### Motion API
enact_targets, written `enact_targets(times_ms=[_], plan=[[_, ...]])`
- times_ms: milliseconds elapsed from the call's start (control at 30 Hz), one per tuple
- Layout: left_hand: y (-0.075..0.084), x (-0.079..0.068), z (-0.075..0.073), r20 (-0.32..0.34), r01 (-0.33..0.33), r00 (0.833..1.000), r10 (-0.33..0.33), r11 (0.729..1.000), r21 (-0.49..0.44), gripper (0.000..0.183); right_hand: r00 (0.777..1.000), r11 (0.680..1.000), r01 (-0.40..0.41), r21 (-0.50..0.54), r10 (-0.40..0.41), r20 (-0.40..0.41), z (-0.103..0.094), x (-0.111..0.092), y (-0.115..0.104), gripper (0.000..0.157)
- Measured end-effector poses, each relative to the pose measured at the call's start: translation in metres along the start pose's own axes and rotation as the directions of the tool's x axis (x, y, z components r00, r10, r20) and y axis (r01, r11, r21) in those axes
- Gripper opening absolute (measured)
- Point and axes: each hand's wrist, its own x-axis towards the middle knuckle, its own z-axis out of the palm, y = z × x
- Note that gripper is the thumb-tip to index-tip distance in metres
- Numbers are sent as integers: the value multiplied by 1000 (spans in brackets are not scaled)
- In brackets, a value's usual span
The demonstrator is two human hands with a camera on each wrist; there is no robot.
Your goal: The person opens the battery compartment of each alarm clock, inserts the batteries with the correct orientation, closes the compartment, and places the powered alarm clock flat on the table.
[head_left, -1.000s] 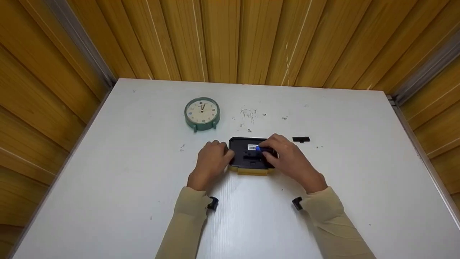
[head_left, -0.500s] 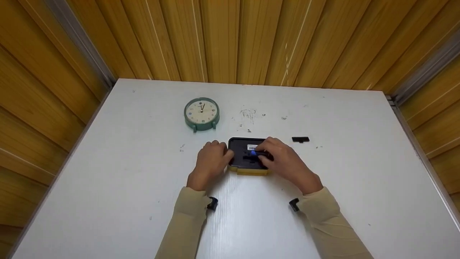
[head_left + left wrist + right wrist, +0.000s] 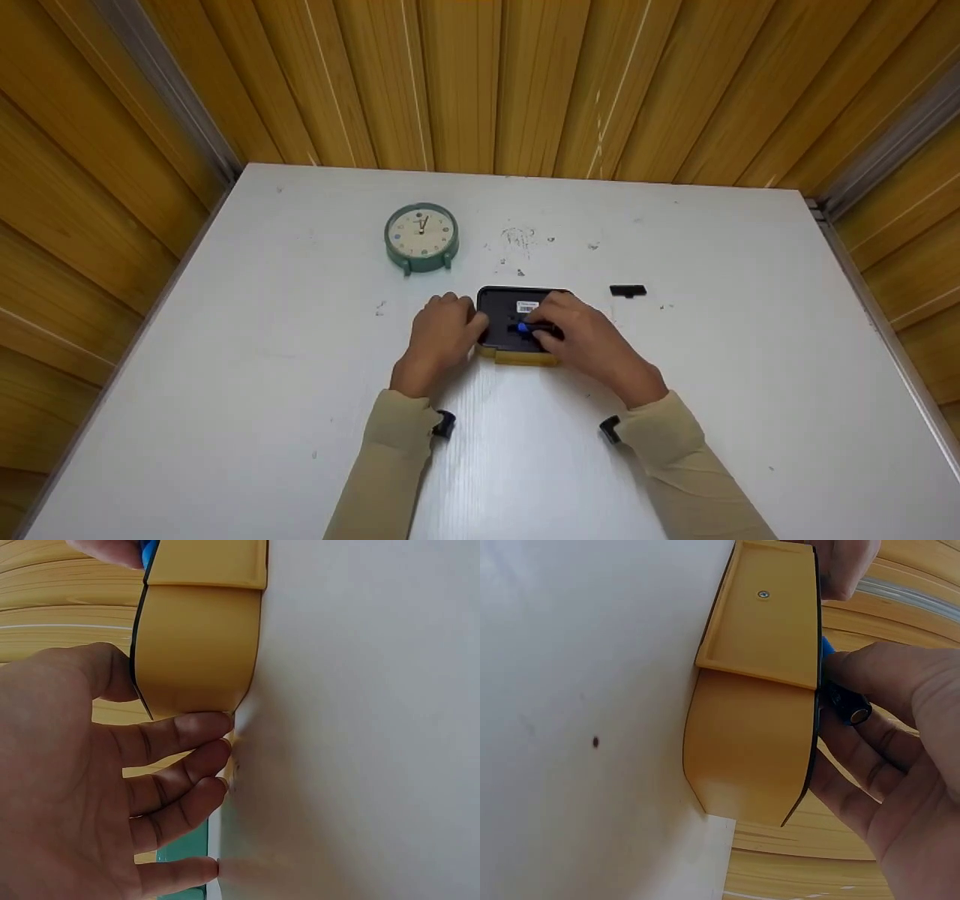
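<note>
A yellow clock (image 3: 497, 304) lies back up on the table, its black back panel showing a white label and a slot. My left hand (image 3: 441, 331) holds its left end, thumb over the back's edge and index finger against the yellow side (image 3: 196, 645). Between thumb and fingers, my right hand (image 3: 592, 337) pinches a battery (image 3: 849, 703), dark with a blue end. In the head view the blue end lies over the slot; part of the battery is hidden by the fingers. A small black battery cover (image 3: 628, 290) lies to the right.
A round green alarm clock (image 3: 421, 234) lies face up behind my left hand. The white table (image 3: 300, 360) has dark specks and marks. Wood-patterned panels (image 3: 480, 82) rise behind it and along both sides.
My right hand has moved left and slightly toward me with the battery, whose blue end has gone from beside the label down to the slot. My left hand and the yellow clock stay put.
</note>
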Motion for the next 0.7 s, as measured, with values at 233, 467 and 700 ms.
enact_targets(times_ms=[233, 467, 700], plan=[[-1, 0, 1, -1, -6, 1000, 6, 1000, -3, 32, 999, 999, -21, -28, 22, 32, 3, 2, -2, 17], [-2, 0, 1, -7, -16, 1000, 16, 1000, -2, 32, 999, 999, -24, -35, 25, 43, 4, 2, -4, 17], [-2, 1, 2, -15, -15, 1000, 15, 1000, 4, 32, 1000, 999, 13, -50, -12, 16, 7, 1, -4, 15]])
